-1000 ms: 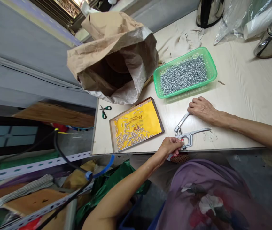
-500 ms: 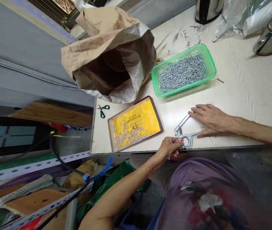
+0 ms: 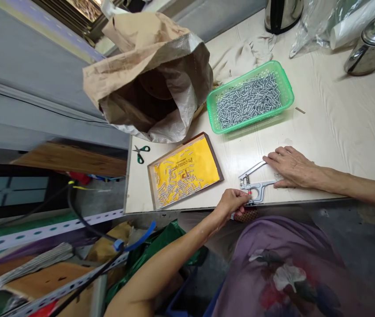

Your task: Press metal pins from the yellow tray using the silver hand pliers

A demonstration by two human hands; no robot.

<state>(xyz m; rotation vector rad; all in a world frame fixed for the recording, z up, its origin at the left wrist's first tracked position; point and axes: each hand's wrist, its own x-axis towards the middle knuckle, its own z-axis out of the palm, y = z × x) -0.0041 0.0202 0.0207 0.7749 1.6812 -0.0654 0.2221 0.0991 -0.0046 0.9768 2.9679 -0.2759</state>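
Note:
Near the table's front edge lies a grey metal pair of hand-press pliers [image 3: 260, 192], its spring visible and its two handles spread wide. My right hand [image 3: 291, 168] grips the handle ends, fingers on the upper one and thumb at the lower one. The fingertips of my left hand [image 3: 233, 203] are pinched together at the jaw end, where a small red spot shows. What they hold is too small and covered to make out. Left of the pliers is a shallow cardboard tray [image 3: 220, 169] with a yellow lining and many small metal pieces.
A green plastic basket [image 3: 232, 129] full of small metal springs or screws stands behind the pliers. Scissors [image 3: 141, 153] lie at the table's left edge. A large open paper sack [image 3: 141, 53] stands at the back left. Metal canisters [image 3: 369, 50] are at the back right.
The whole view has shifted slightly, and more of a green object shows at the right edge. Both hands keep their places at the pliers, whose handles are still spread.

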